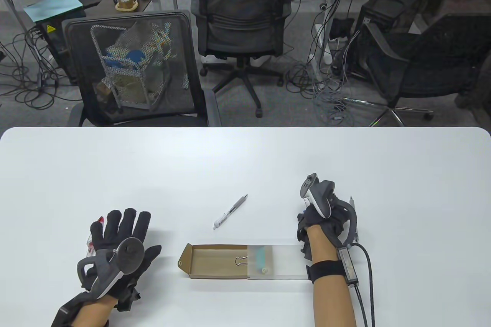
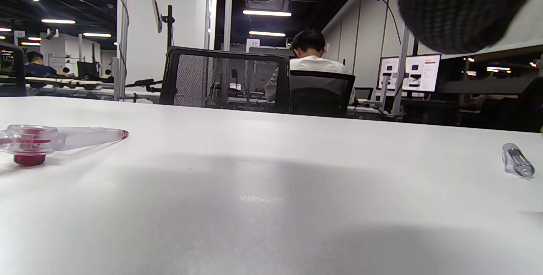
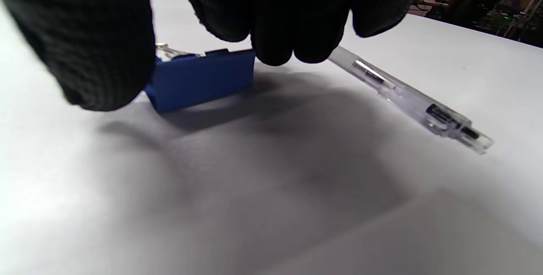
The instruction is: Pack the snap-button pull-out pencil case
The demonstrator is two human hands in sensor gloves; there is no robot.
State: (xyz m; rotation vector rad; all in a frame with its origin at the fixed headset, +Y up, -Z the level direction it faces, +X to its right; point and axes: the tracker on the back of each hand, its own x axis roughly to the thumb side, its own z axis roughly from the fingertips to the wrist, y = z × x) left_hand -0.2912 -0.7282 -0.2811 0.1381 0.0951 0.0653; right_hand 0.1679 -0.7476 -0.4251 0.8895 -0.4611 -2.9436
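Note:
The pencil case lies at the front middle, its brown cardboard drawer [image 1: 215,262] pulled out to the left of the clear sleeve [image 1: 284,262]. A black binder clip [image 1: 241,261] lies in the drawer, and a teal item [image 1: 261,258] shows through the sleeve. My right hand [image 1: 318,223] is curled over a blue binder clip [image 3: 203,77] lying on the table; thumb and fingertips [image 3: 275,50] touch its ends. A clear pen [image 3: 407,96] lies just beside it. My left hand [image 1: 122,235] rests flat and spread at the left. A red-and-clear correction tape [image 2: 29,143] lies by its fingers.
A second clear pen [image 1: 230,212] lies on the white table [image 1: 245,162] between the hands, above the drawer. Black mesh chairs [image 1: 134,70] stand behind the table's far edge.

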